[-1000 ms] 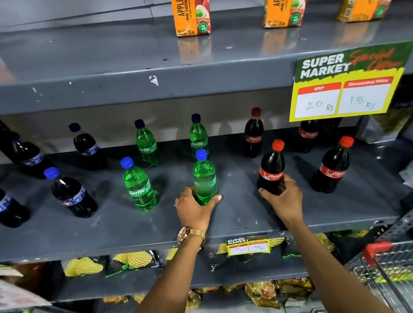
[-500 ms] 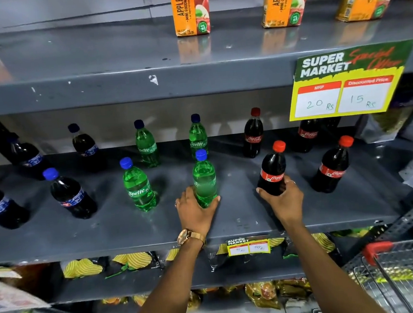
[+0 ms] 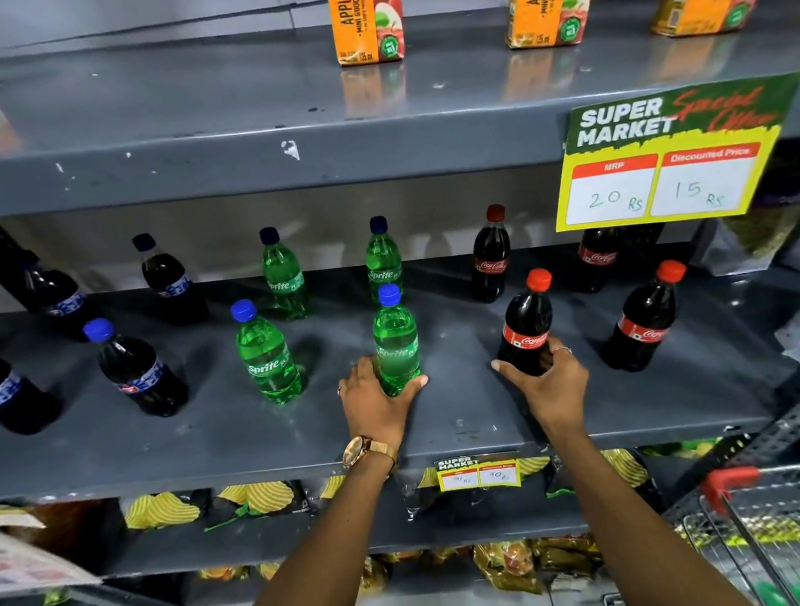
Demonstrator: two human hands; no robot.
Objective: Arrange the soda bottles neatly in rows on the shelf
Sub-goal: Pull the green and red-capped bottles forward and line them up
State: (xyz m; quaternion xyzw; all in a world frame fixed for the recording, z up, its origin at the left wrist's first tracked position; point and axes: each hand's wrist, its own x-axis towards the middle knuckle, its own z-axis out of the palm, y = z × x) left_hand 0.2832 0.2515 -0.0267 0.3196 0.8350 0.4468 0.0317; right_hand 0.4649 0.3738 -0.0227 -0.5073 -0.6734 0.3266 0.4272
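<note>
While both bottles stand upright in the front row of the grey shelf (image 3: pixel 206 443), the left hand (image 3: pixel 373 403) wraps its grip around a green Sprite bottle (image 3: pixel 395 340) (low, near the base) and the right hand (image 3: pixel 549 378) clasps a Coca-Cola bottle (image 3: pixel 527 327) likewise

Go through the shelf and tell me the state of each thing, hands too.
Left hand: gripping the front Sprite bottle, upright, capped.
Right hand: gripping the front Coca-Cola bottle, upright, capped.
Other soda bottles: standing, capped, two rows.
Juice cartons: upright, upper shelf.
Price sign: hanging.
</note>
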